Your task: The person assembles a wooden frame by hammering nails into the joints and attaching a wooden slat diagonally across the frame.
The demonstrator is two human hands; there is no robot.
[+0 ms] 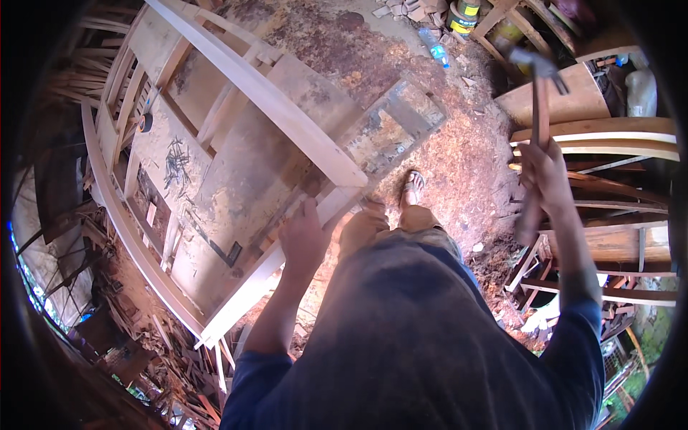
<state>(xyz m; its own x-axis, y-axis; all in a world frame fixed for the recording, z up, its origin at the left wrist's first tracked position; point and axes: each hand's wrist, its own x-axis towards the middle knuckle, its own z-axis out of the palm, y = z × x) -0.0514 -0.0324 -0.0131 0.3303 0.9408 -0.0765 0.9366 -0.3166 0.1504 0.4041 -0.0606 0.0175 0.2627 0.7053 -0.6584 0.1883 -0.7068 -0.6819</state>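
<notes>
A claw hammer (541,107) is raised upright at my right, its handle wrapped by my right hand (546,175). My left hand (304,235) is closed over the near rail of a large pale wooden frame (272,100), close to its right corner. The fingertips are partly hidden, so any small thing pinched there cannot be made out. Inside the frame lie wide boards (251,158). On them are a scatter of dark nails (175,161), a dark L-shaped tool (233,252) and a small round black item (145,122).
Curved wooden pieces (609,136) are stacked at the right. A plastic bottle (434,49) lies on the reddish dirt floor (459,165) near yellow-labelled cans (462,20). Wood scraps (172,373) heap at the lower left. My sandalled foot (413,188) stands beside the frame's corner.
</notes>
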